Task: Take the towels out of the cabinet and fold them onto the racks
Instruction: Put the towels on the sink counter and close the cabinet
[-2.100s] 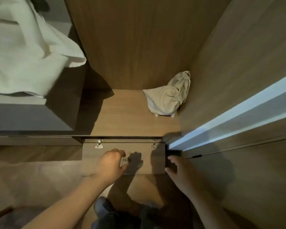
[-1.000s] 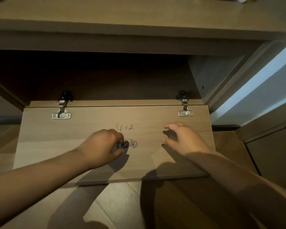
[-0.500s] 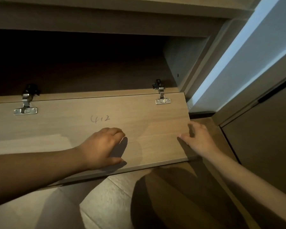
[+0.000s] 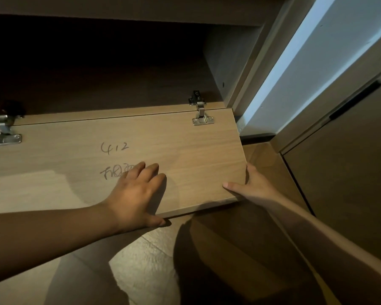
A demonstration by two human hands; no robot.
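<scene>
Presses the left hand (image 4: 134, 194) flat on the light wood-grain drop-down door (image 4: 185, 155) of the cabinet, fingers straight and slightly spread, thumb hanging past the near edge. Pinches the door's near right corner with the right hand (image 4: 253, 188): thumb laid on top, the other fingers curled round the side edge and mostly hidden beneath the panel.

Just beyond the left fingertips, grey handwritten marks (image 4: 114, 147): "412" legible, a second line below it half covered by the fingers and unreadable. Farther out, along the door's far edge, a silver metal hinge (image 4: 201, 115) ahead of the right hand and a second hinge (image 4: 3, 133) well to the left, cut off by the frame. Past the hinges, the dark cabinet opening (image 4: 97, 62), too black to make out towels or anything else inside. Under both wrists, pale wood-look floor (image 4: 141, 271), partly in shadow.
</scene>
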